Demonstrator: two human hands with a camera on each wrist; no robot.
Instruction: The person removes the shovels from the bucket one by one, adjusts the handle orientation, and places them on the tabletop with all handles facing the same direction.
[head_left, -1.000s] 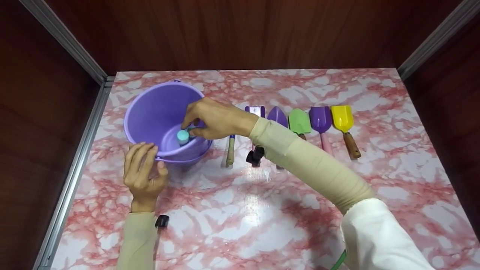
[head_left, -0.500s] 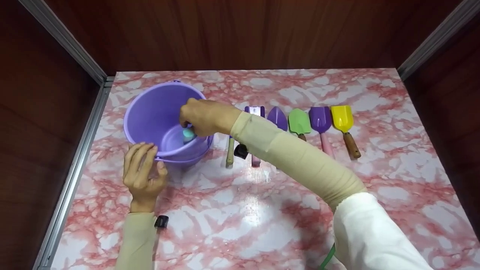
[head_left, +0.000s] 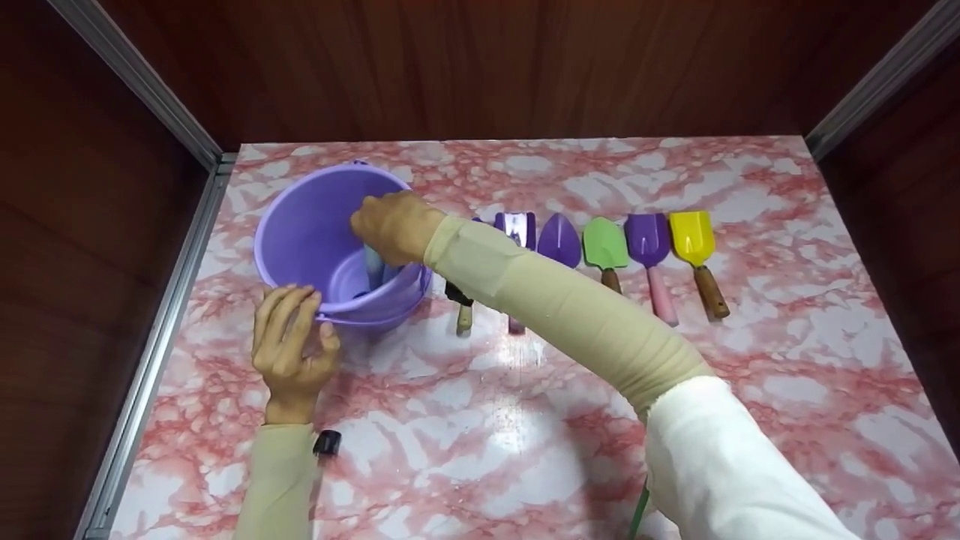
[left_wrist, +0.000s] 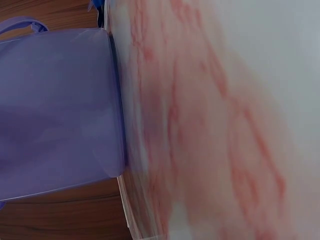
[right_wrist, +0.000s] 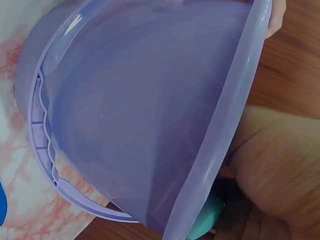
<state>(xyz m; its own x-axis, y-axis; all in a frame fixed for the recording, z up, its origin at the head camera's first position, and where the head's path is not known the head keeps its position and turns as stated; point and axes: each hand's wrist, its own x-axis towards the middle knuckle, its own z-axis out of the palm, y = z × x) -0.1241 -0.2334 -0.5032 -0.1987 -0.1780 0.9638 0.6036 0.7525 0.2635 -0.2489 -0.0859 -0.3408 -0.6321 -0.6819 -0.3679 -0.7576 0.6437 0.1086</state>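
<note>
Head view, bucket: a purple bucket (head_left: 300,225) is standing upright at the left part of the table (head_left: 555,435), and its wide mouth is up.
Head view, left hand: the left hand (head_left: 292,349) is at the near left side of the bucket; its fingers are rather straight and touch the rim, and the thumb is spread apart from them.
Head view, right hand: the right hand (head_left: 395,225) is over the right side of the mouth, with fingers bent downward; it seems to grip a blue-green thing, but the fingertips are hidden.
Head view, blue-green thing: the blue-green thing (head_left: 374,268) is inside the bucket, directly below the right hand, only partly seen.
Head view, tools: to the right is a row of a beige handle (head_left: 465,319), a purple scoop (head_left: 516,225), a purple trowel (head_left: 559,238), a green trowel (head_left: 604,241), a purple shovel (head_left: 649,236) with pink handle, and a yellow shovel (head_left: 691,236) with brown handle; the right sleeve (head_left: 555,285) covers some parts.
Left wrist view, bucket: its outer wall stands on the marbled table; a bit of the carrying handle (left_wrist: 22,21) is at the upper corner.
Right wrist view, rim: the right hand, blurred, is beyond the rim, and a green piece (right_wrist: 207,218) shows between them.
</note>
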